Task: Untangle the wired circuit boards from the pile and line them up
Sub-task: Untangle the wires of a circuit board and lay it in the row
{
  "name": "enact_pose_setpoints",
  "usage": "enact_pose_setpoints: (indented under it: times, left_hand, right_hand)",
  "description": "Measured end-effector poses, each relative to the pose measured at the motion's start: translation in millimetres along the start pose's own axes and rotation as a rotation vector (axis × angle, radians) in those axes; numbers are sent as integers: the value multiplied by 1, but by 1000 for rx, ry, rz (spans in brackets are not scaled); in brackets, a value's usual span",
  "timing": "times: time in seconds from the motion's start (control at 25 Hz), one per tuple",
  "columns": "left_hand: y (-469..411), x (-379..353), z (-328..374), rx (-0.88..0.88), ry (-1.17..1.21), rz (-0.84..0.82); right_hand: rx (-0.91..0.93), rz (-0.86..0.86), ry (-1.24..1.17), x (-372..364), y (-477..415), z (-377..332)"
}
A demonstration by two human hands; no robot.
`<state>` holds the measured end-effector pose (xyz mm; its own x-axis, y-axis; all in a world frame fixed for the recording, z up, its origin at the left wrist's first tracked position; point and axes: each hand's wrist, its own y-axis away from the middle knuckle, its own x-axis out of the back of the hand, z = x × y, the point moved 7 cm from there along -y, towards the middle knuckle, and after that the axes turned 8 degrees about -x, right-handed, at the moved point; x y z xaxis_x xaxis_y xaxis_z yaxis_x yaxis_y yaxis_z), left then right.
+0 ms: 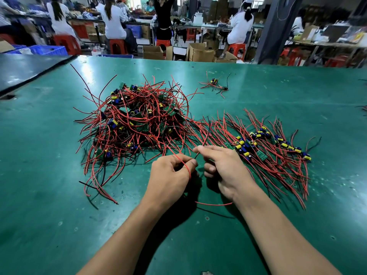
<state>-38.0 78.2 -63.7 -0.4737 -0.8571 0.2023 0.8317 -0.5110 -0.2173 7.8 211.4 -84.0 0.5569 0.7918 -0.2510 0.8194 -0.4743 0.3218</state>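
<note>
Pinching thin red wires (187, 169), left hand (170, 173) and right hand (223, 165) curled, tangled pile (139, 116) on glossy green table (55, 215).

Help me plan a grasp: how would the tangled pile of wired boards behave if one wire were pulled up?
Probably floppy: its thin red wires curve and droop loosely. The pile would likely drag along in clumps, since the wires interlock. Its boards look small, so probably light.

both bare forearms reach forward, left hand (170, 175) and right hand (224, 167) near together, curled fingers pinching a wire (206, 138).
</note>
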Motion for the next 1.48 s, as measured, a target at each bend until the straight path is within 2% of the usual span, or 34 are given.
enact_pose_setpoints:
  times: [0.52, 0.6, 0.72, 0.84, 0.92, 1.04, 1.16, 1.28, 1.4, 1.48]
  left_hand:
    - [0, -10, -6, 61, 120, -197]
    - [1, -11, -8, 110, 189, -204]
    - [2, -10, -11, 239, 402, -210]
    - [3, -10, -9, 279, 532, -212]
    - [5, -11, -7, 283, 550, -210]
    - [4, -9, -9, 287, 534, -202]
    - [3, -9, -10, 282, 523, -230]
    - [4, -11, -7, 262, 524, -276]
    - [7, -14, -6, 242, 501, -392]
    - [14, -21, -1, 236, 534, -515]
  right_hand:
    - [-190, -118, -632, 14, -5, -15]
    - [-150, -140, -587, 14, -5, -17]
    - [-13, -180, -320, 9, -2, -21]
    - [10, -264, -52, 0, 2, -12]
    - [3, -283, 41, -6, 5, -5]
    - [38, -176, 47, -3, 4, -5]
    - [177, 3, 53, 12, 2, -18]
    - [299, 102, 43, 18, 3, -28]
    - [342, 233, -23, 38, 1, -36]
    - [327, 381, -95, 68, 0, -41]
